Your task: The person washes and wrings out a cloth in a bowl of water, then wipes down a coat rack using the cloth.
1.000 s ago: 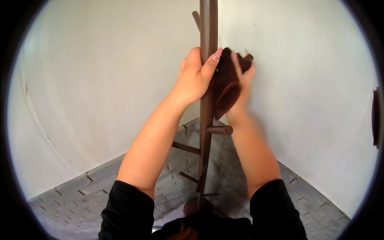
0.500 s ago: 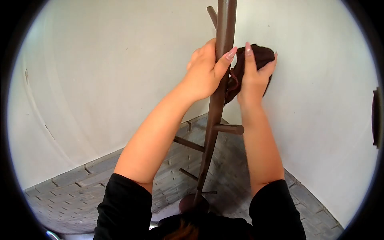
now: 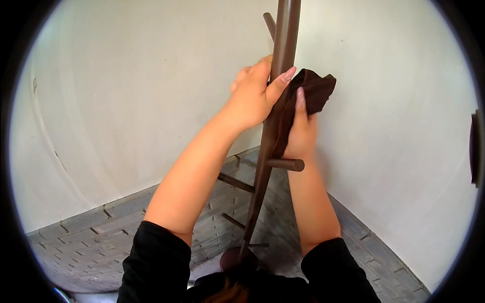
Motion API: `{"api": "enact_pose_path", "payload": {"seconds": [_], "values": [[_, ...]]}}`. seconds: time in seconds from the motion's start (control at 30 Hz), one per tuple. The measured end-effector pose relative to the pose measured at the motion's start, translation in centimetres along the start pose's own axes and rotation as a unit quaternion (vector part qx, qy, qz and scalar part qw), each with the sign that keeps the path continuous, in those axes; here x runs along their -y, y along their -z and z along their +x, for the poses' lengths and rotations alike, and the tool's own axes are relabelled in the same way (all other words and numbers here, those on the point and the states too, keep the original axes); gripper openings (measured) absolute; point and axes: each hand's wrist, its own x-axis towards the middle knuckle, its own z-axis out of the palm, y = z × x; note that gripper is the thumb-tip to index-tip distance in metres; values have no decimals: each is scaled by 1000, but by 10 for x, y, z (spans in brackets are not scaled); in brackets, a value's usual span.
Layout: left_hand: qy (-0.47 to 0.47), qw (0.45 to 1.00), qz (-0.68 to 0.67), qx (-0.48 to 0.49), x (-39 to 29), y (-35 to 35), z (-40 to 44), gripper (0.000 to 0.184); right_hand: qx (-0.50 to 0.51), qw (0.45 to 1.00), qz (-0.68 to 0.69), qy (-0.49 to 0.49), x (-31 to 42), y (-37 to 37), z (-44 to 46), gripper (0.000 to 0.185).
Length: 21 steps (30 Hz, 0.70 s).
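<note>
A brown wooden coat rack (image 3: 285, 48) with short round pegs stands slightly tilted in front of me. My left hand (image 3: 255, 93) is wrapped round its upper pole, thumb on the near side. On the pole's right side, my right hand (image 3: 303, 129) grips a dark brown cloth (image 3: 316, 91), which lies against the pole. The right thumb points up over the cloth, and the other fingers are mostly hidden behind it. Below the cloth a peg (image 3: 286, 164) juts to the right, just above my right forearm.
Pale walls (image 3: 126, 91) meet in a corner behind the rack. Grey brick-patterned flooring (image 3: 101, 242) lies below, with the rack's round base (image 3: 237, 259) near my body. Other pegs (image 3: 236, 183) stick out to the left. A dark object (image 3: 475, 149) is at the far right edge.
The rack and my left hand have shifted right in view since the first frame. My right hand first rose outward with the cloth, then came lower and nearer the pole.
</note>
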Motion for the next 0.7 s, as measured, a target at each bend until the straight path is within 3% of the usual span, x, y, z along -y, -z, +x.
{"api": "enact_pose_path", "payload": {"seconds": [0.07,0.1,0.17,0.27,0.33,0.37,0.43,0.53,0.63,0.7], "values": [[4,1000,-23,-7,-5,1,-2,37,19,1000,-17,-4,-11,11,-11,46],[10,999,-48,-13,-7,0,-3,38,10,989,-56,-139,-14,24,-15,48],[4,998,-55,-32,-5,-4,-5,39,0,958,-95,-270,-19,42,-31,51],[14,996,-71,-50,-2,-7,-10,42,73,954,-88,-276,-23,57,-50,55],[29,995,-81,-51,10,-4,-15,45,101,933,-51,-342,-22,62,-50,53],[-17,998,-32,-50,25,-3,-19,45,102,933,-52,-342,-22,57,-48,53],[-64,997,15,-49,30,5,-25,44,105,973,-105,-176,-14,36,-39,47],[-42,997,65,-10,23,12,-48,46,110,987,-41,-109,0,11,-14,35],[36,998,-43,-40,18,9,-64,53,94,980,-19,-177,19,0,-9,23],[231,945,-228,-35,15,3,-82,64,132,980,-30,-144,7,8,-11,20]]}}
